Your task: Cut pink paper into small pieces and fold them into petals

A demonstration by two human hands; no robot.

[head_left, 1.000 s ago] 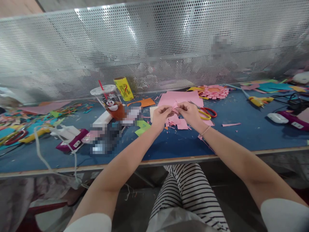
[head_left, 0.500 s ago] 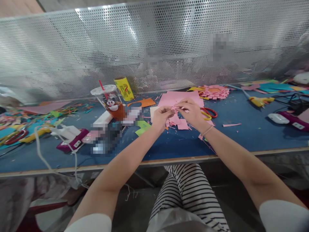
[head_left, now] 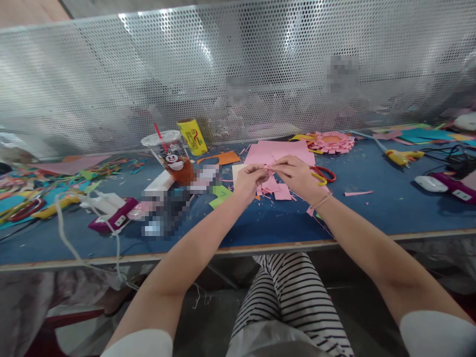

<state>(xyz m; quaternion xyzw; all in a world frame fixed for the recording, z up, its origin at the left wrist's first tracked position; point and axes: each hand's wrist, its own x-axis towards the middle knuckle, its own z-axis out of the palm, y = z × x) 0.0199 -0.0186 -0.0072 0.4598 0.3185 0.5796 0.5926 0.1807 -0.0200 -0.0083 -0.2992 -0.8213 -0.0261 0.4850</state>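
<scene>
Between my fingertips is a small piece of pink paper [head_left: 269, 169], partly hidden by the fingers. My left hand [head_left: 250, 181] pinches it from the left, and my right hand [head_left: 296, 175] pinches it from the right. Both hands are held over the table, close together. Under them lie cut pink paper squares [head_left: 282, 192] and small scraps. A larger pink sheet [head_left: 256, 152] lies just behind the hands. Scissors with red and yellow handles [head_left: 327, 173] lie beside my right hand, partly covered by it.
Left stand a drink cup [head_left: 171, 157] with a red straw and a yellow box [head_left: 193, 137]. A purple power strip [head_left: 113, 216] with white cables lies front left. To the right are a pink paper rosette [head_left: 334, 142], a yellow glue gun [head_left: 403, 156] and another power strip [head_left: 455, 188]. A perforated metal screen [head_left: 148, 89] rises behind.
The right hand's fingers have shifted slightly around the pink paper. Both hands keep their pinch at nearly the same spot, and the view has moved a little.
</scene>
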